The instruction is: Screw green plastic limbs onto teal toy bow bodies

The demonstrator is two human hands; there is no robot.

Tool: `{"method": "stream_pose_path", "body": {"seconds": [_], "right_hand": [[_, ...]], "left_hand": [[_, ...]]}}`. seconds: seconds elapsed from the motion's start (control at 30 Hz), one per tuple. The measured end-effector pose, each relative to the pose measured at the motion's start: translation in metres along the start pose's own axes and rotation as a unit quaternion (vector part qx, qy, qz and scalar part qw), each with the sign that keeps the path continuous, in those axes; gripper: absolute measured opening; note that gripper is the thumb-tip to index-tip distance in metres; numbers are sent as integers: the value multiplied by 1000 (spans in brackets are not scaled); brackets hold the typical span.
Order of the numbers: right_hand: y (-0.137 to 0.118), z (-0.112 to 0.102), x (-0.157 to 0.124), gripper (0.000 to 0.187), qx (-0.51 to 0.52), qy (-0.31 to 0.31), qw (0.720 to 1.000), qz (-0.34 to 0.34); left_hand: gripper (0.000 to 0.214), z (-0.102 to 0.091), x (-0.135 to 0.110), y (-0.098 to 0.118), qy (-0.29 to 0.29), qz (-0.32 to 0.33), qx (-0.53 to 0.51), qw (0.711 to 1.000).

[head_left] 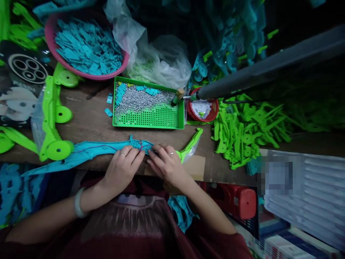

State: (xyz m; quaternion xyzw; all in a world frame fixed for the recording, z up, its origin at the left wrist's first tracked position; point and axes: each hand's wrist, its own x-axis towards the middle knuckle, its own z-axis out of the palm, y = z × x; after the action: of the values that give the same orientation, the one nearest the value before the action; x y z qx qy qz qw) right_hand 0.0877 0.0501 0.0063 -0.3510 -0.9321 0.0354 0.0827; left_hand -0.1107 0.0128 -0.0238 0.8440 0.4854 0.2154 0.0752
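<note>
A long blue plastic toy shell half (94, 148) lies at the table's front edge, its hollow side up, with a thin dark red wire (104, 146) running along the inside. My left hand (122, 169) is closed on the shell's near edge, fingertips by the wire where it bunches near a small upright tab. On the right end my right hand (168, 165) is bent over the shell, thumb and fingers pressed together; what lies under those fingertips is hidden. A green curved piece with a clear part (192, 145) sticks out beyond my right hand.
Behind the shell stands a green tray (148, 124) of screws and small blue parts. A screwdriver on a grey arm (242, 75) hangs over its right end. Around are a pink basin (51, 46), a red basket (215, 108), green parts (237, 129) and a cardboard piece (195, 169).
</note>
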Motion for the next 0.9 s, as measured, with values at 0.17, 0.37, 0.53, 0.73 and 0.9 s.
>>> {"method": "stream_pose_path", "body": {"seconds": [0.17, 0.37, 0.53, 0.73, 0.9], "right_hand": [[2, -1, -3, 27, -4, -42, 999, -14], [6, 2, 5, 23, 31, -47, 998, -25], [2, 2, 5, 29, 36, -43, 998, -22], [8, 14, 16, 30, 0, 1, 996, -87], [18, 23, 4, 25, -10, 51, 986, -159]], "left_hand": [[23, 2, -1, -2, 40, 1, -14, 999], [23, -3, -1, 2, 55, -28, 2, 998], [25, -2, -6, 4, 56, -2, 52, 997], [20, 6, -9, 5, 95, -43, 39, 994], [37, -3, -12, 10, -12, -6, 43, 999]]}}
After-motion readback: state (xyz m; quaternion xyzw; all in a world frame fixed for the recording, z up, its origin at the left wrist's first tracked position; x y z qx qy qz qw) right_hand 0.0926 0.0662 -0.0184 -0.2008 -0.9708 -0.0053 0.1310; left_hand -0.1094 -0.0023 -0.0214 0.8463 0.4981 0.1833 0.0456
